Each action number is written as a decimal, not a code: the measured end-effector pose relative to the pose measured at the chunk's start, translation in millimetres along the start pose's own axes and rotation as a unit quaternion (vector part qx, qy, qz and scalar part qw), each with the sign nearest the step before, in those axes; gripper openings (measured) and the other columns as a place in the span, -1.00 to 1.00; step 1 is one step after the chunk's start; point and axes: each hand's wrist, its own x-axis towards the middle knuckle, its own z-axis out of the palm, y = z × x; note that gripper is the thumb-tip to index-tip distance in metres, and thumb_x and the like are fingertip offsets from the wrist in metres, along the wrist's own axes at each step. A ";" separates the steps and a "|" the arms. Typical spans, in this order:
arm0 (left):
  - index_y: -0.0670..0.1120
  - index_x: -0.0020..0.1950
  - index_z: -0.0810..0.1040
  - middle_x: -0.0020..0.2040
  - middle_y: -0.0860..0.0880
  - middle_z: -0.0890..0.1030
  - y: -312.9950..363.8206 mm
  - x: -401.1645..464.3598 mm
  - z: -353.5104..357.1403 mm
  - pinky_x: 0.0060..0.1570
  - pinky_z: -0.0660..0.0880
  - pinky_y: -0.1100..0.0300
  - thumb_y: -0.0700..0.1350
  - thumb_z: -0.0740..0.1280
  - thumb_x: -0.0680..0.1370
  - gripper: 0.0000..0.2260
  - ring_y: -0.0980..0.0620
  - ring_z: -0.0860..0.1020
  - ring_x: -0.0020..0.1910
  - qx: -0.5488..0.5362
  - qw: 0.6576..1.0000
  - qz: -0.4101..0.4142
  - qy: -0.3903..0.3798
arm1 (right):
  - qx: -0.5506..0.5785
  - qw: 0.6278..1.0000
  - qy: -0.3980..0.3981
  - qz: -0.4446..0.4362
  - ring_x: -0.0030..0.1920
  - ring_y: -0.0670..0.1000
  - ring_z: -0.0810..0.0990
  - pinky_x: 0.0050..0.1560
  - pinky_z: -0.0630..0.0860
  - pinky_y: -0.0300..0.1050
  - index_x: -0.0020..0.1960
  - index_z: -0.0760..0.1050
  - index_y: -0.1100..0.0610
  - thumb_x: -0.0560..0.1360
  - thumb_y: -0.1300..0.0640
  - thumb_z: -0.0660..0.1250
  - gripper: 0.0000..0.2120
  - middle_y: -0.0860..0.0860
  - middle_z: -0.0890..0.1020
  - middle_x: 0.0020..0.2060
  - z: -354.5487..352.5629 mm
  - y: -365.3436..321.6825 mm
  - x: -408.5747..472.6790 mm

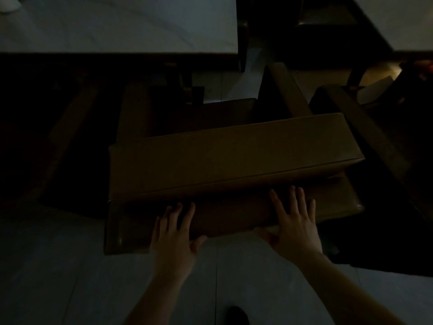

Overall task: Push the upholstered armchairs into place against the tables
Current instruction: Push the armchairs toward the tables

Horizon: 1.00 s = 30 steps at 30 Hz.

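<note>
The scene is very dark. A brown upholstered armchair (pixel 232 158) stands in front of me, seen from above and behind, its thick backrest top across the middle of the view. My left hand (pixel 174 233) lies flat with fingers spread against the outer back of the chair. My right hand (pixel 295 224) presses flat there too, a little further right. A pale-topped table (pixel 117 26) stands beyond the chair at the upper left. The chair's seat sits just short of the table's dark edge.
Another brown armchair (pixel 70 141) stands at the left, partly under the table. A third chair (pixel 365 127) stands at the right, near a second pale table (pixel 407 22). Pale tiled floor (pixel 58 277) lies under me. A dark shoe tip (pixel 236 315) shows at the bottom.
</note>
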 end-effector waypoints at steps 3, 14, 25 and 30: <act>0.11 0.53 0.28 0.48 -0.02 0.36 -0.6 -2.4 1.2 0.42 0.25 -0.13 0.30 0.35 0.45 -0.30 -0.12 0.23 0.50 -0.022 1.000 0.001 0.008 | 0.001 1.000 0.004 0.015 0.58 0.29 -0.23 0.53 -0.09 0.36 0.62 -0.17 -0.05 0.34 -0.66 -0.15 0.04 0.27 -0.10 0.59 3.5 -6.5 -5.8; 0.13 0.52 0.30 0.47 0.00 0.39 -32.3 -32.5 4.4 0.44 0.23 -0.11 0.26 0.39 0.44 -0.31 -0.13 0.26 0.49 -0.051 0.998 0.020 0.016 | -0.002 0.999 -0.011 0.051 0.58 0.28 -0.20 0.54 -0.05 0.34 0.62 -0.16 -0.06 0.32 -0.67 -0.19 0.06 0.25 -0.10 0.59 14.0 -38.4 -43.7; 0.11 0.55 0.24 0.50 -0.04 0.35 -49.1 -27.7 11.6 0.47 0.10 -0.14 0.25 0.22 0.53 -0.38 -0.16 0.20 0.52 -0.063 0.997 0.039 0.026 | -0.001 0.998 -0.014 0.067 0.56 0.29 -0.28 0.53 -0.07 0.36 0.60 -0.28 -0.07 0.29 -0.69 -0.21 0.08 0.26 -0.19 0.58 16.5 -57.6 -42.6; 0.07 0.55 0.26 0.49 -0.09 0.36 -56.5 6.9 7.5 0.46 0.16 -0.21 0.16 0.40 0.46 -0.31 -0.20 0.21 0.51 -0.041 0.997 0.050 0.038 | 0.006 0.998 0.012 0.056 0.56 0.28 -0.33 0.53 -0.14 0.36 0.60 -0.29 -0.07 0.31 -0.67 -0.21 0.06 0.26 -0.22 0.58 16.8 -63.2 -15.4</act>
